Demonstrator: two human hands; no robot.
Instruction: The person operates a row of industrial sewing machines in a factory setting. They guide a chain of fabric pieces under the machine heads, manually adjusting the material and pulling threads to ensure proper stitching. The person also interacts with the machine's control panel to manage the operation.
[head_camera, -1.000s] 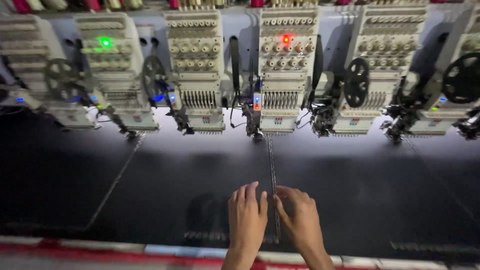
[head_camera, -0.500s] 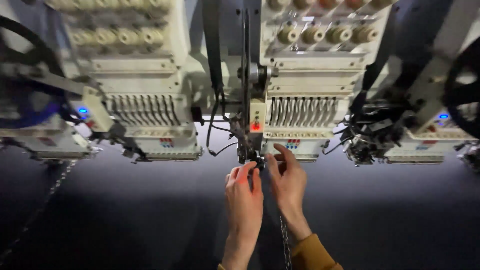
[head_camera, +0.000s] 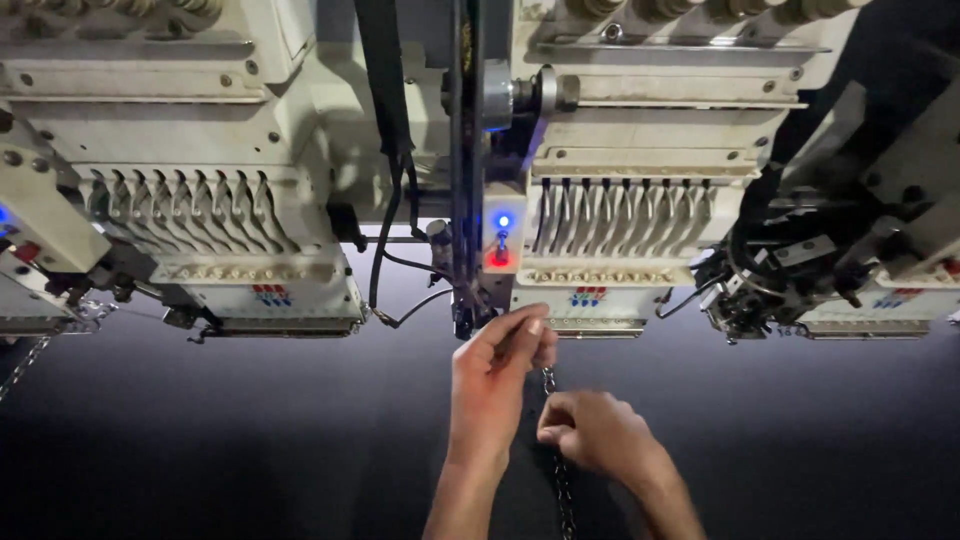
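Cream embroidery heads (head_camera: 250, 200) are standing in a row along the table's far edge, a blue lamp (head_camera: 503, 221) and red lamp (head_camera: 499, 256) glowing, black cables (head_camera: 385, 150) hanging over dark fabric (head_camera: 200, 430).

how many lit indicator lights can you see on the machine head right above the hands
2: a blue light on the narrow panel above the left hand, and a red light just below it. Others may be hidden.

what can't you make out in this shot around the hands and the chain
- Head view: the top end of the chain is hidden behind the left hand, so what it joins to cannot be seen.
- The right hand curls over the chain; its grip is hidden by its own fingers.
- The chain's lower end is cut off by the bottom edge.
- The needles under the embroidery head are too small and dark.
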